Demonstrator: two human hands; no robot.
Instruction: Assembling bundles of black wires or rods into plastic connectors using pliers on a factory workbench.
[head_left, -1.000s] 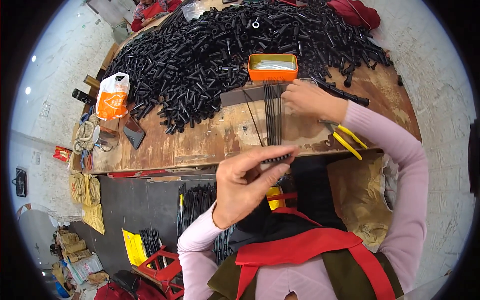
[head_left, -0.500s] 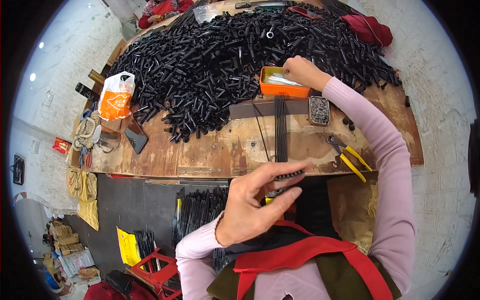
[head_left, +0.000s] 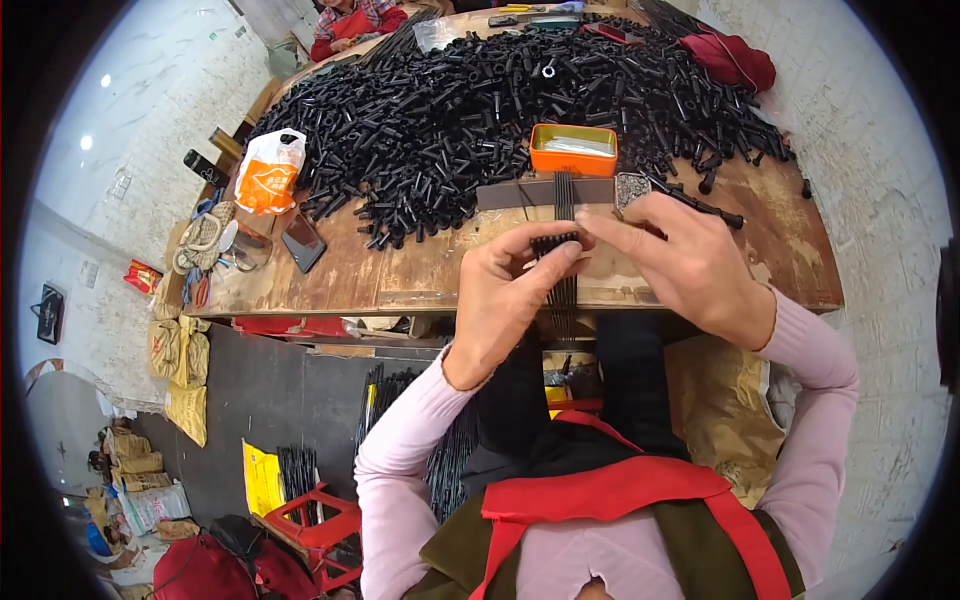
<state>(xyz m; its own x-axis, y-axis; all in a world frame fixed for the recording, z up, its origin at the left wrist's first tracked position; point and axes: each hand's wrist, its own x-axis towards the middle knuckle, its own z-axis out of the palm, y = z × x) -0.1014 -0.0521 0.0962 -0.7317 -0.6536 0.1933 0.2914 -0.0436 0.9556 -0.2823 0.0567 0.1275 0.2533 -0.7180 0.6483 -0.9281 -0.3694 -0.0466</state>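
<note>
My left hand (head_left: 503, 298) is closed around a bundle of thin black rods (head_left: 564, 203), thumb and fingers holding their near ends in a row. The rods stretch away over a dark grey bar (head_left: 505, 196) on the table. My right hand (head_left: 692, 262) is closed in a pinch right beside those ends. What its fingertips hold is too small to make out. Past my hands stands an orange box (head_left: 552, 160) with thin whitish strips (head_left: 580, 147) in it. A small tin of grey bits (head_left: 631, 186) is partly hidden behind my right hand.
A wide heap of short black tubular parts (head_left: 430, 120) covers the far table. On the left are a phone (head_left: 303, 243), an orange-and-white bag (head_left: 268, 180) and a clear cup (head_left: 243, 247). Another person's red-clad arm (head_left: 350, 25) shows at the far left. Bundled black rods (head_left: 385, 400) stand below the table edge.
My right hand has left the orange box and come back to the rod ends in my left hand. My left hand has moved up and forward. The yellow-handled pliers are now hidden.
</note>
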